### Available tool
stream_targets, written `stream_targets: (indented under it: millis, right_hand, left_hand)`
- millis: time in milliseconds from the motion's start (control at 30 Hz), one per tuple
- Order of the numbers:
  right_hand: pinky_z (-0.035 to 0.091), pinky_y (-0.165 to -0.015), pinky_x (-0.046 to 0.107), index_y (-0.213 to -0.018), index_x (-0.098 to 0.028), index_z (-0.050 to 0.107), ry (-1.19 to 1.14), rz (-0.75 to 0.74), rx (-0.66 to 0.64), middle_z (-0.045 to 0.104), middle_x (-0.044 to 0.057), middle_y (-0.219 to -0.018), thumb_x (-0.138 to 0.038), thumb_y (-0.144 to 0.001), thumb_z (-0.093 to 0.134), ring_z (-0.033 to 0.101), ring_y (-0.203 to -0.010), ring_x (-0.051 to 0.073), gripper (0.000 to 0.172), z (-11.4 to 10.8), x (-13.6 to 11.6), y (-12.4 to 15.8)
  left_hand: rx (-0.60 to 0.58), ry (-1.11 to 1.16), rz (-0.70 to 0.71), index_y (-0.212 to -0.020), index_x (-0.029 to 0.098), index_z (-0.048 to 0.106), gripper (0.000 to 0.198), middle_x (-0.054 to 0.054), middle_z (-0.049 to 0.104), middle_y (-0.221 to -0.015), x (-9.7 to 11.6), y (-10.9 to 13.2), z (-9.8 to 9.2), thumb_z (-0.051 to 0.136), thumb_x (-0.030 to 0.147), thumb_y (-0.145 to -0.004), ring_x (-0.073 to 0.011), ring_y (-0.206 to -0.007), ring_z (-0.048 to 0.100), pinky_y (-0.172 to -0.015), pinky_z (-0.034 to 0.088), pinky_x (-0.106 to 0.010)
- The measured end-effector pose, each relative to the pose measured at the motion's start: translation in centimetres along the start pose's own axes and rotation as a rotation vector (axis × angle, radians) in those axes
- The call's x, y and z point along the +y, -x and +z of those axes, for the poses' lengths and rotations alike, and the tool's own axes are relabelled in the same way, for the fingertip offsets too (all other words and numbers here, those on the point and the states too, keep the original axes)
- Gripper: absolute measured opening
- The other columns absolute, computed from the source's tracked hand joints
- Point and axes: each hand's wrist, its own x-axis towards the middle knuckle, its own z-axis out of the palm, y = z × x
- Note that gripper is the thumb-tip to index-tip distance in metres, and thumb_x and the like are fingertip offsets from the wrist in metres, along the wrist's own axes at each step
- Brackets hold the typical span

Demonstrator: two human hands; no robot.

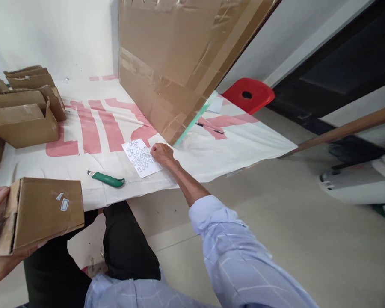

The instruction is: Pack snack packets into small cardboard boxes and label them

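Note:
At the lower left, my left hand (3, 261) grips a small cardboard box (48, 214) by its end, thumb side on top and fingers underneath. Two small blue-edged labels (64, 204) are stuck on the side of that box. My right hand (162, 154) is closed over the right edge of a white sheet (139, 160) covered with many small outlined shapes. Its fingertips are pressed together, and whatever they pinch is too small to make out. Between the hands, a green utility knife (107, 179) lies on the white cloth with its blade end pointing left.
Several open cardboard boxes (25, 124) stand at the left. A large taped carton (179, 55) leans at the back of the cloth-covered table (205, 164). A black pen (211, 127) lies right of it, near a red stool (248, 94). The table's front edge runs before my legs.

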Motion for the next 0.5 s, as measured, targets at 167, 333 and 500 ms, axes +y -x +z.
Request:
stream_targets:
  millis: [167,333,500]
  right_hand:
    - [0.049,-0.090,0.034,-0.118,-0.020,0.075,0.027,0.013,0.009,0.078,0.015,-0.124,-0.019,-0.093,0.059,0.070,-0.110,0.027,0.030,0.1,0.4,-0.9]
    - [0.050,-0.093,0.036,-0.117,-0.019,0.076,0.048,-0.023,0.032,0.078,0.017,-0.122,-0.017,-0.095,0.055,0.069,-0.112,0.028,0.031,0.3,0.0,-0.5]
    - [0.051,-0.093,0.045,-0.105,-0.010,0.079,0.049,-0.052,0.043,0.076,0.029,-0.115,-0.014,-0.095,0.051,0.071,-0.111,0.037,0.030,0.2,-0.8,1.6]
  left_hand:
    - [-0.034,-0.004,0.014,-0.163,0.063,0.036,0.112,0.020,0.041,-0.171,0.4,0.0,0.1,0.083,0.070,-0.062,-0.0516,-0.152,0.044,-0.128,0.037,-0.080]
    - [-0.031,-0.009,0.011,-0.165,0.059,0.036,0.107,0.004,0.047,-0.165,1.7,-0.2,-0.2,0.082,0.072,-0.069,-0.0517,-0.148,0.047,-0.121,0.042,-0.082]
    - [-0.080,-0.059,0.107,-0.170,0.045,0.033,0.109,-0.013,0.051,-0.153,3.3,-0.4,-1.1,0.085,0.065,-0.077,-0.0466,-0.140,0.055,-0.112,0.053,-0.073]
